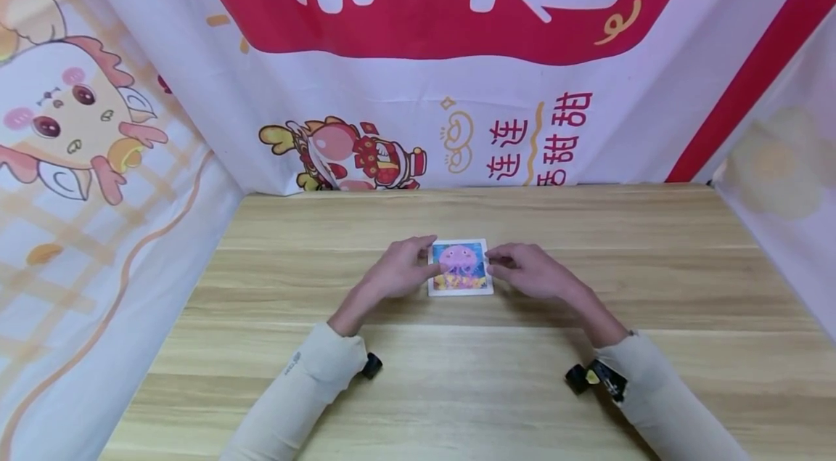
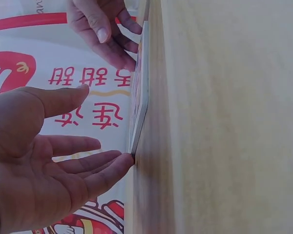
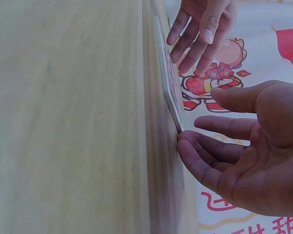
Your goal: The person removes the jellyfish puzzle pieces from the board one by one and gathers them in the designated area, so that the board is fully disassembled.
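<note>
Wooden bench (image 1: pixel 588 374), frame centre: my left hand (image 1: pixel 398 274) and right hand (image 1: pixel 532 272), fingers straight, touch the flat, nearly square picture card (image 1: pixel 460 268) at its side edges.

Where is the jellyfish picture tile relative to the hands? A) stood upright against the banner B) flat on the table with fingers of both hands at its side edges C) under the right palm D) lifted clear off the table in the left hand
B: the tile lies flat on the wooden table, with the left hand at its left edge and the right hand at its right edge, fingers straight.
</note>
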Demonstrator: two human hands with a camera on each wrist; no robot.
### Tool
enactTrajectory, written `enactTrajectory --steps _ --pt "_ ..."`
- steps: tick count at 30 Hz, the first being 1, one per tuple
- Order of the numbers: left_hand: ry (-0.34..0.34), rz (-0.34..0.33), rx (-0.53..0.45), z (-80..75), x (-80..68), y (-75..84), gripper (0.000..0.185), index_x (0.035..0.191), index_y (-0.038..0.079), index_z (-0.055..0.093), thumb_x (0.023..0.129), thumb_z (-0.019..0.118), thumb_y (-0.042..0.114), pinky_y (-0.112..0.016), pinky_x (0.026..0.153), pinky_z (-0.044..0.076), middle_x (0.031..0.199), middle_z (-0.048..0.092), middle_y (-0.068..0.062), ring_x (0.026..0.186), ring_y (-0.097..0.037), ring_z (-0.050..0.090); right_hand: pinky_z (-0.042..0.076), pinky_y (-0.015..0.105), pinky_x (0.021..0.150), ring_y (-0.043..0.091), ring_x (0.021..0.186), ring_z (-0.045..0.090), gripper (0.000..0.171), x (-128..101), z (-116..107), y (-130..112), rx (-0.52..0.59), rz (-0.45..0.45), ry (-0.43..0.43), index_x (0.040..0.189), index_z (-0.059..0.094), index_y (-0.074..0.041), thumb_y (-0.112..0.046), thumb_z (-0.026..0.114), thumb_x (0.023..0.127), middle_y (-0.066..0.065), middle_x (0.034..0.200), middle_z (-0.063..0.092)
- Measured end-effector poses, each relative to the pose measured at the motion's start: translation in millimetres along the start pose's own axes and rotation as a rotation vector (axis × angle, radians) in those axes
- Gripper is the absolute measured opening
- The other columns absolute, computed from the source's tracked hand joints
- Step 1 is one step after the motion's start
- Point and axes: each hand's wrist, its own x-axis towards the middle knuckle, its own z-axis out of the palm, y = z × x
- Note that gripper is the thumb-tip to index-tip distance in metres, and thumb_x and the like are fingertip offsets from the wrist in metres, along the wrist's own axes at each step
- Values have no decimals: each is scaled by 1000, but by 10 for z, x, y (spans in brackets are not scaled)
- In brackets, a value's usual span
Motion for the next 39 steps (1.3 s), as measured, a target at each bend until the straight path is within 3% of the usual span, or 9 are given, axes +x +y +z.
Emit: enactTrajectory --steps 4,8,11,13,15,17,19,23,39 --pt "-27 32 -12 19 6 -3 66 162 8 47 105 71 33 -51 124 46 161 56 -15 143 -30 58 59 50 106 33 126 67 45 -58 -11 20 -6 18 -2 149 60 1 -22 59 111 21 142 69" --pt "-48 68 4 45 -1 18 63 160 7 49 106 70 31 -52 123 46 158 58 -15 139 -29 59 58 52 107 34 128 66 45 -108 -40 43 -12 18 -9 149 60 1 -22 59 111 20 143 68" --pt "-59 81 17 58 -14 33 62 160 8 51 106 70 31 -43 105 56 143 66 -13 116 -26 63 58 53 107 34 128 66 44 -130 -62 56 -13 12 -19 148 61 1 -22 59 111 21 143 68" --pt "-68 88 25 60 -24 45 62 160 8 51 106 70 32 -37 87 54 127 68 -14 100 -24 62 57 53 108 34 128 66 44 -139 -72 56 -16 14 -23 148 61 0 -22 59 111 20 143 68" --pt "-71 100 29 62 -28 52 61 159 9 52 106 70 32 -34 79 48 119 67 -12 93 -23 58 57 53 108 34 128 66 43 -145 -80 56 -24 9 -23 148 61 1 -22 59 111 20 142 68" --pt "-71 110 31 65 -28 54 59 158 10 54 106 70 31 -35 85 52 125 69 -13 100 -22 62 58 52 107 33 126 67 43 -147 -85 50 -32 -1 -18 147 62 1 -21 59 110 20 140 69" --pt "-65 117 44 67 -31 54 58 157 10 55 106 70 31 -40 103 56 142 67 -12 121 -25 65 60 51 105 32 123 68 42 -137 -85 43 -41 -12 -7 146 62 2 -20 60 110 19 137 70" --pt "-66 133 120 62 -64 60 59 157 9 54 106 70 33 -55 129 40 165 51 -12 154 -32 47 61 48 102 30 121 69 42 -84 -76 -2 -61 -30 26 145 64 0 -19 64 108 17 136 71" --pt "-213 348 452 88 -311 40 62 157 11 55 105 71 38 -46 131 37 172 41 -7 158 -29 42 62 45 103 28 118 73 37 441 57 -225 -157 -196 29 137 71 -5 -13 76 101 13 128 76"
